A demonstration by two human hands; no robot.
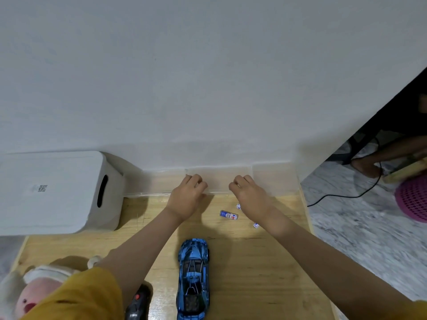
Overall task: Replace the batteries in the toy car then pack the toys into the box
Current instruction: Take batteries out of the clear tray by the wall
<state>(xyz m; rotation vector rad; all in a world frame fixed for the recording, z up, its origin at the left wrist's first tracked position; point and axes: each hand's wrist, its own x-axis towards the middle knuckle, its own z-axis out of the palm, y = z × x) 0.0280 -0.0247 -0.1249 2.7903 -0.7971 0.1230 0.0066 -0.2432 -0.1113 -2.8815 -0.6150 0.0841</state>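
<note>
Both hands reach to the far edge of the wooden table (265,262), where a clear plastic box (219,181) stands against the wall. The left hand (188,196) and right hand (248,192) curl their fingers over its near rim, gripping it. The box looks light, thin-walled and rather slippery — likely to flex, so a two-handed hold on the rim suits it. A battery (228,215) lies just behind the right hand, between the wrists. The blue toy car (193,279) sits well back between the forearms — hard, probably rigid; best grasped across the body. A remote control (138,303) and plush toy (30,289) lie under the left arm.
</note>
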